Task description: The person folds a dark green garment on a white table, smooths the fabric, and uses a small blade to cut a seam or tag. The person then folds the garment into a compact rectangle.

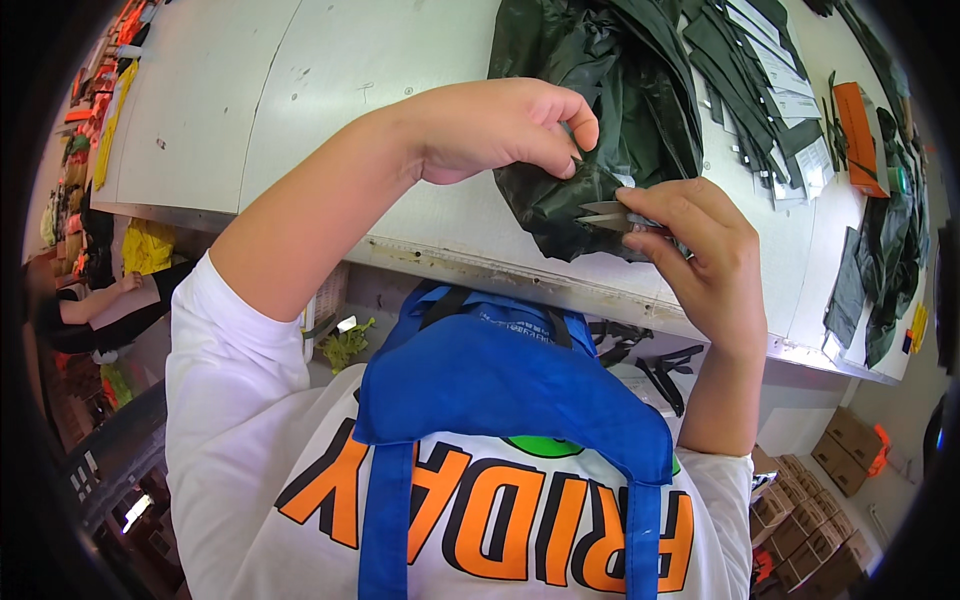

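Note:
A dark green, slightly shiny piece of fabric (600,90), bunched in folds, lies on the white table and hangs a little over its front edge. My left hand (505,125) is bent over it from the left, thumb and fingers pinching a bit of the fabric. In my right hand (705,250) is a pair of thread snips (603,216). Their two pointed metal blades stand apart over the fabric, just below my left fingertips, and the fingers of my right hand hide the snips' handle.
Flat dark green strips (735,85) lie with white printed papers (775,65) on the table's right, beside an orange box (860,140). More green fabric (885,270) hangs at the far right edge. Stacked cartons (815,520) stand lower right. Another person's arm (100,300) shows at left.

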Motion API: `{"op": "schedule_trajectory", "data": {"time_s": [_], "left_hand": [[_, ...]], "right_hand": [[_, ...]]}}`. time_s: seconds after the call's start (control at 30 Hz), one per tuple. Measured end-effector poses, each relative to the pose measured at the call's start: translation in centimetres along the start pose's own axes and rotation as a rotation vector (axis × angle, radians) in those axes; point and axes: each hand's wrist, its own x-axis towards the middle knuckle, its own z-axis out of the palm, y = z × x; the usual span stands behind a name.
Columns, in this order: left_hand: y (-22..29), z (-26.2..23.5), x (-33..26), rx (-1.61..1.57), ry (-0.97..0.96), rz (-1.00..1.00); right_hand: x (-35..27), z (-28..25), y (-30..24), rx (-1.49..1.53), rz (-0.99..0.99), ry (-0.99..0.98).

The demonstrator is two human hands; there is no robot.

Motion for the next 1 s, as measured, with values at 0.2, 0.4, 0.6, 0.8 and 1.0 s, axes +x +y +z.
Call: {"op": "schedule_trajectory", "data": {"time_s": [0.2, 0.4, 0.6, 0.8, 1.0], "left_hand": [[0.0, 0.1, 0.1, -0.044, 0.008, -0.002], [0.0, 0.2, 0.1, -0.039, 0.021, -0.007], [-0.7, 0.0, 0.0, -0.059, 0.008, 0.0], [-4.6, 2.9, 1.5, -0.114, 0.017, 0.003], [-11.1, 14.5, 4.8, 0.177, -0.665, 0.328]], "right_hand": [[0.1, 0.1, 0.1, -0.014, -0.008, 0.016], [-0.1, 0.5, 0.4, 0.002, -0.006, 0.039], [-1.0, 0.1, 2.0, 0.481, 0.367, 0.09], [-0.2, 1.7, 5.1, 0.676, 0.46, 0.329], [1.4, 8.4, 8.5, -0.019, 0.59, -0.001]]}}
